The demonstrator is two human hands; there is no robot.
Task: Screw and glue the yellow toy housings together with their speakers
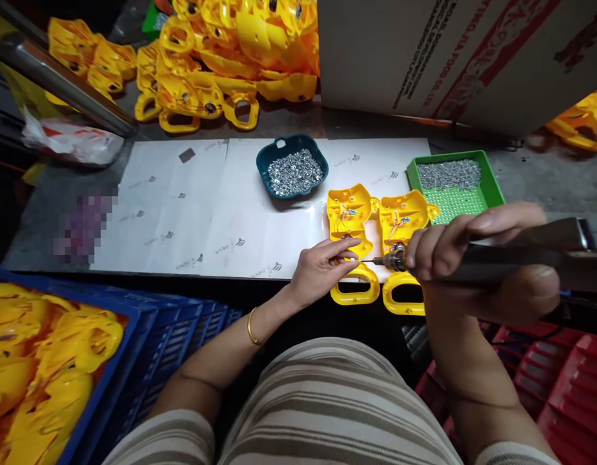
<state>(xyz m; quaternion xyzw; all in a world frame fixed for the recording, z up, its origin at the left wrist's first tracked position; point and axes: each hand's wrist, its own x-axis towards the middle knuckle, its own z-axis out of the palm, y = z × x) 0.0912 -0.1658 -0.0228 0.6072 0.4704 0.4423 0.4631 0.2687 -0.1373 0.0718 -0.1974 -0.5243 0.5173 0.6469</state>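
Note:
My right hand (477,258) is wrapped round a dark electric screwdriver (516,255), held level with its thin bit pointing left. The bit's tip reaches the fingertips of my left hand (322,268), whose thumb and fingers are pinched together; whatever they hold is too small to make out. Below and behind the fingers lie two yellow plastic shell halves side by side, a left shell (349,206) and a right shell (404,213). Each has a loop handle towards me, and small wired parts show inside. My left hand partly covers the left shell.
A dark green tray (263,169) and a bright green basket (494,181) hold small silver metal pieces. Yellow shells (273,39) are piled at the back beside a large carton (375,58). Blue crates (148,349) stand at left, red crates (569,387) at right.

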